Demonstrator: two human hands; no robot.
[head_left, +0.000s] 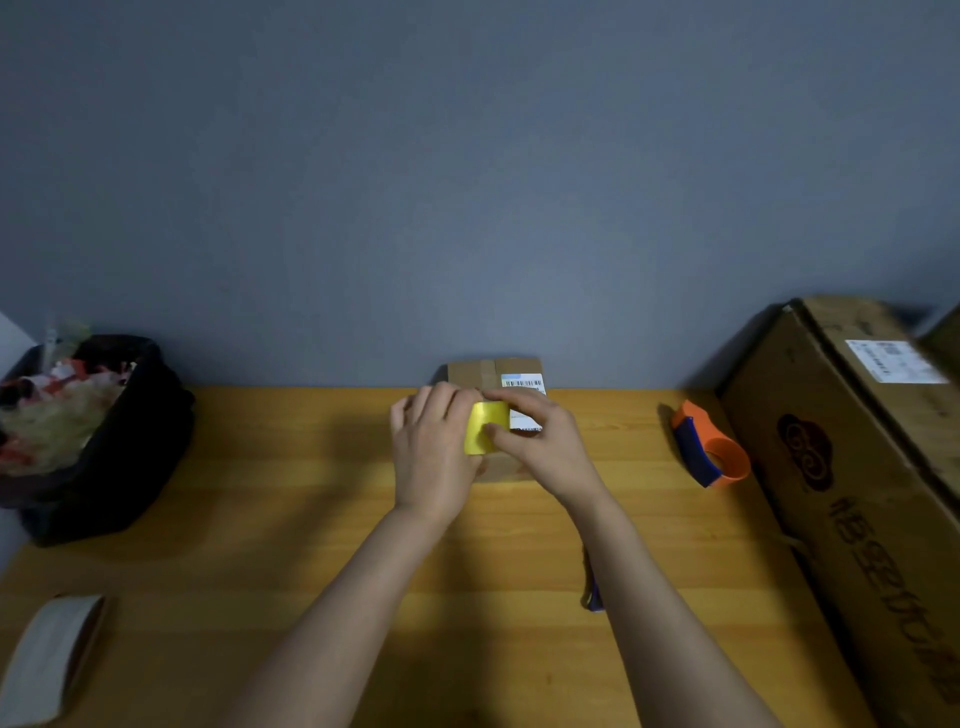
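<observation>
Centrally, at the far edge of the wooden table: both hands are on a yellow tape roll. The left hand wraps it from the left, fingers curled over the top. The right hand pinches its right side, thumb on the near face and fingers over the far rim. The roll is held just above a small cardboard box, which sits against the grey wall. The box has a taped seam and a barcode label, partly hidden by the right hand.

Right of the hands, well apart: an orange-and-blue tape dispenser, lying on the table beside a large printed carton.

Far left: a black bin stuffed with crumpled scraps.

Near left corner: a pale tape roll on edge.

A small blue object shows beside the right forearm; too hidden to identify.
</observation>
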